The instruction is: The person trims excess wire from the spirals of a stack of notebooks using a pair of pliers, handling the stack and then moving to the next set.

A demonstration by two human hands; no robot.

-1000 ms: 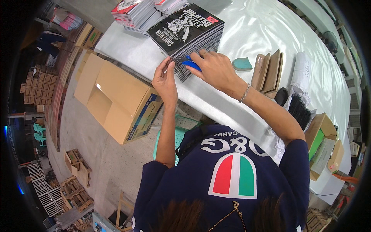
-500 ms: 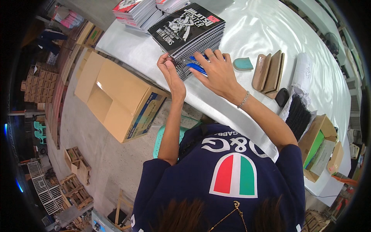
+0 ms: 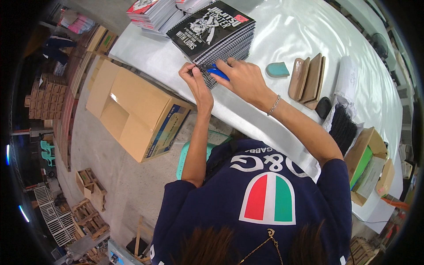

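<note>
A stack of spiral-bound books [image 3: 207,33] with black covers and white artwork stands on the white-covered table, its coil-bound edges facing me. At the stack's near left corner, my left hand [image 3: 199,90] is closed, thumb and fingertips together by the coil ends. What lies between those fingertips is too small to make out. Blue-handled pliers [image 3: 219,73] are gripped in my right hand [image 3: 248,83], close against the lower coils. My right fingers cover most of the tool, and its jaws are hidden. To the right lies a small rounded teal block [image 3: 277,69].
More books [image 3: 152,17] are piled behind at the left. On the right are brown wooden pieces [image 3: 308,81], a white wrapped roll [image 3: 346,79], a bundle of black coils [image 3: 342,128] and an open carton [image 3: 369,163]. A large cardboard box [image 3: 137,117] stands left of the table.
My right hand has shifted slightly left and down with the pliers, and its fingers have closed further round the handles. My left hand stays at the stack's corner, fingers a little more pinched.
</note>
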